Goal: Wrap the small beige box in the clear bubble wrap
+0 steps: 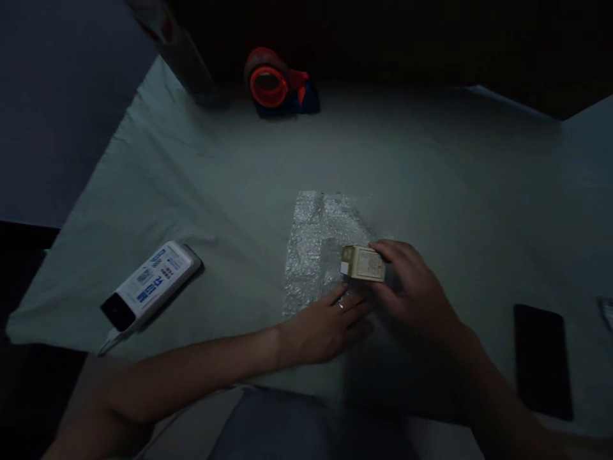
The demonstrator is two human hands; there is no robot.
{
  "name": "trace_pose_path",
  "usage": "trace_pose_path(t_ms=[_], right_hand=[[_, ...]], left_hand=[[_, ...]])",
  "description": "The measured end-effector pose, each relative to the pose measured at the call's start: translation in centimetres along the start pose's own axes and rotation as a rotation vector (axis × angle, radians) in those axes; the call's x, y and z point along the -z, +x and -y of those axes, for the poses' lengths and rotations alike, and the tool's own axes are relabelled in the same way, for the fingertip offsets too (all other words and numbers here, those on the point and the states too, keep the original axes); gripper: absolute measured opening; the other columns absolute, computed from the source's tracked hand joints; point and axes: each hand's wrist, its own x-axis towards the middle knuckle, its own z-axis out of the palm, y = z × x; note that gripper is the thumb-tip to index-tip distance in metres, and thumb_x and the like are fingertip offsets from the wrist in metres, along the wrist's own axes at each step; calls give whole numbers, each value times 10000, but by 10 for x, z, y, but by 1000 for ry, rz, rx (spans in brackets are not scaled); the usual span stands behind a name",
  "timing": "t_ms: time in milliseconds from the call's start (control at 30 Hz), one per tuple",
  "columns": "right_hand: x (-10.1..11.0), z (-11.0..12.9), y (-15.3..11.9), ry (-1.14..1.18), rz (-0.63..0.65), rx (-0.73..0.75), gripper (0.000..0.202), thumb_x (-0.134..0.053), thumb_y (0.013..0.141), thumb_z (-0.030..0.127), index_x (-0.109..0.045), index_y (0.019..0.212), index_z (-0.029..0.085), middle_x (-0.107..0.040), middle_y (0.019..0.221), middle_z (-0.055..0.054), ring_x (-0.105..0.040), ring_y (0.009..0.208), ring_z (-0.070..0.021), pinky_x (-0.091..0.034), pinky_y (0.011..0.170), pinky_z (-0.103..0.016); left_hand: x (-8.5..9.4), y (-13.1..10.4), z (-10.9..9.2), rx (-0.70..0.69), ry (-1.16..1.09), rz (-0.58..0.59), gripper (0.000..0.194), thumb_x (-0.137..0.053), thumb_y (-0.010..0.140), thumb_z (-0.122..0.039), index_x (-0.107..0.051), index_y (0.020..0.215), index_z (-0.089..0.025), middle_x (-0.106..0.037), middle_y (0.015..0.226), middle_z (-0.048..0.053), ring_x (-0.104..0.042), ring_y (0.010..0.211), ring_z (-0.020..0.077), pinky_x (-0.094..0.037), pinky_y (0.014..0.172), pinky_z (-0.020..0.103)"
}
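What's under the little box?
Under the little box lies a sheet of bubble wrap, spread on the pale table cover. The right hand holding the box hides its far side and the wrap beneath.

A pale cloth-covered surface (431, 160) carries a red tape dispenser (275, 83) at the far edge, a white power bank (151, 284) near left, silvery bubble wrap (316, 246) centrally, and a black phone (543, 358) near right.
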Motion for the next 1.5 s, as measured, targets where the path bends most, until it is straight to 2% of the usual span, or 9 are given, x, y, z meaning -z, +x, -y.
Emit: trace_pose_path(t_ms=[233, 633, 733, 867, 1000, 1067, 1200, 1333, 1500], right_hand=[[-35, -7, 11, 72, 166, -38, 419, -547, 828, 192, -461, 1238, 199, -572, 1186, -121, -523, 1124, -268, -449, 958, -469], [-29, -5, 14, 115, 223, -35, 407, -540, 834, 193, -460, 1232, 227, -567, 1186, -108, -532, 1127, -256, -465, 938, -459], [-27, -7, 8, 80, 151, -31, 524, -572, 823, 239, -393, 1315, 208, -519, 1268, -139, -492, 1195, -278, -449, 969, -481], [-11, -3, -14, 33, -19, -67, 392, -568, 831, 283, -494, 1204, 189, -585, 1150, -144, -555, 1111, -278, -490, 915, -461], [3, 12, -39, 75, 334, 6, 466, -622, 775, 349, -520, 1209, 211, -625, 1170, -116, -594, 1082, -277, -521, 901, -454], [4, 17, -45, 36, 420, 0, 529, -627, 761, 319, -500, 1258, 193, -594, 1248, -137, -569, 1138, -299, -505, 935, -483], [6, 10, -37, 24, 295, -6, 183, -467, 882, 232, -619, 980, 204, -680, 1056, -105, -641, 1006, -244, -544, 849, -421], [20, 2, -16, 132, 224, -37, 234, -467, 902, 357, -594, 1034, 211, -678, 1027, -79, -649, 938, -216, -541, 780, -358], [20, -2, 3, 174, 144, -133, 178, -507, 884, 361, -600, 960, 230, -686, 915, -48, -653, 836, -200, -513, 737, -332]], left_hand=[[-1, 3, 2, -31, 14, 4, 355, -449, 929, -223, -506, 1272, -147, -523, 1323, 118, -404, 1311, 278, -210, 1152, 505], [-5, 5, 0, -42, 40, -26, 388, -474, 913, -203, -481, 1293, -130, -497, 1353, 144, -432, 1293, 277, -206, 1148, 514], [0, 2, -2, -34, 27, -8, 388, -455, 922, -200, -470, 1304, -131, -500, 1353, 139, -424, 1301, 279, -227, 1139, 504], [14, -11, -8, 107, -12, 28, 390, -428, 930, -169, -446, 1318, -128, -473, 1378, 140, -416, 1305, 278, -352, 1063, 417], [25, -25, -10, 269, -72, 23, 413, -407, 917, -106, -404, 1330, -97, -505, 1316, 149, -471, 1221, 253, -417, 1001, 381], [33, -27, -9, 327, -97, -1, 328, -429, 906, -106, -488, 1228, -98, -547, 1242, 140, -520, 1131, 241, -454, 948, 373], [58, -21, 2, 444, -183, -40, 136, -463, 890, -136, -597, 909, -123, -632, 940, 79, -591, 848, 191, -504, 764, 317], [81, -11, 25, 574, -232, -182, 169, -448, 902, -180, -608, 905, -130, -639, 901, 67, -601, 847, 176, -492, 763, 295], [80, -1, 55, 675, -303, -222, 154, -484, 885, -229, -607, 852, -142, -642, 853, 42, -599, 782, 156, -471, 727, 276]])
